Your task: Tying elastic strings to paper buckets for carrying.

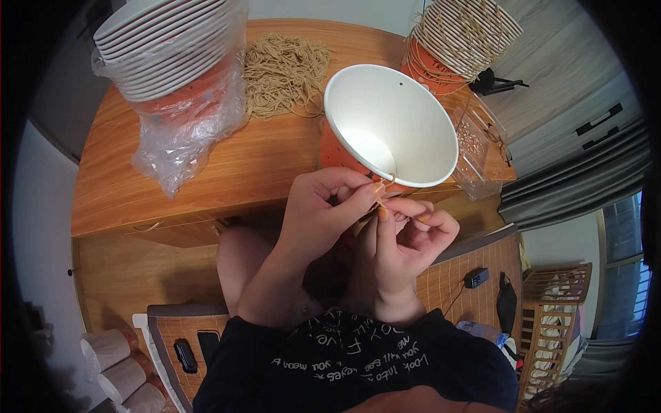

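A paper bucket (427, 124), orange outside and white inside, tilts toward me at the table's near edge. A small hole shows in its far wall. Tan twine (390, 180) passes over the near rim. Just below that rim, my left hand (327, 203) pinches the twine between thumb and finger. Close beside it on the right, my right hand (410, 234) is closed in a pinch on the twine too. The fingertips of both hands almost meet. Whether the twine forms a knot there is too small to tell.
On the wooden table (275, 165) lies a heap of tan twine (286, 72). Nested buckets in clear plastic (172, 62) stand at the left. Buckets strung with twine (468, 41) stand back right, near a clear tray (475, 148). More buckets (120, 372) lie on the floor at lower left.
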### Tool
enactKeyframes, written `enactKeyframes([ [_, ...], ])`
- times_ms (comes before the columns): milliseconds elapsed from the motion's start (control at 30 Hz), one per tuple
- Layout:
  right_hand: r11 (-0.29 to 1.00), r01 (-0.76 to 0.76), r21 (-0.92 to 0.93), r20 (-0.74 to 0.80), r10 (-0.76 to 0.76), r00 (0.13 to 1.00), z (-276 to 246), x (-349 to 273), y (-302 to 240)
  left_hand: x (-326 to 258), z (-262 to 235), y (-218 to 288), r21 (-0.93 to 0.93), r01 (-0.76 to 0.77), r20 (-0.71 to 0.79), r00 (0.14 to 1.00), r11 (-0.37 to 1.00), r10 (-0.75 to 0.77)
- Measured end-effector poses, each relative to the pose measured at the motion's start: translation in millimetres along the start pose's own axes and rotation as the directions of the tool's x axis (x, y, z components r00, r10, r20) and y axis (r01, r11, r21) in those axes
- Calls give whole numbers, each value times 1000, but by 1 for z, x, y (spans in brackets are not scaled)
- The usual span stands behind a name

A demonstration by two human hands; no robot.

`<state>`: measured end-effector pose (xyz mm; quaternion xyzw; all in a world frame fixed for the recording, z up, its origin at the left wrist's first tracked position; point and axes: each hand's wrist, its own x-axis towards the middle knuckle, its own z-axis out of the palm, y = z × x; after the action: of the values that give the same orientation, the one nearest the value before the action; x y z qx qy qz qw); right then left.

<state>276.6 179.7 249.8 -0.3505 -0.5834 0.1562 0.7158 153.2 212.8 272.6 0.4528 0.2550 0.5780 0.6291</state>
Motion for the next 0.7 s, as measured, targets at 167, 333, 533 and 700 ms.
enactKeyframes([
  [167,995,74,-69,35,-72,997,-1,-1,0,-2,3,-1,-22,-35,-14,999,999,34],
  [333,990,106,-89,66,-100,993,-4,2,-3,-2,4,-1,-19,-30,-17,999,999,30],
  [533,1000,1,30,67,-3,998,-5,-2,-2,-1,-4,-2,9,-13,35,999,1000,13],
  [700,993,102,-57,137,-94,986,-9,3,0,-4,2,-5,-12,-56,-23,998,998,56],
])
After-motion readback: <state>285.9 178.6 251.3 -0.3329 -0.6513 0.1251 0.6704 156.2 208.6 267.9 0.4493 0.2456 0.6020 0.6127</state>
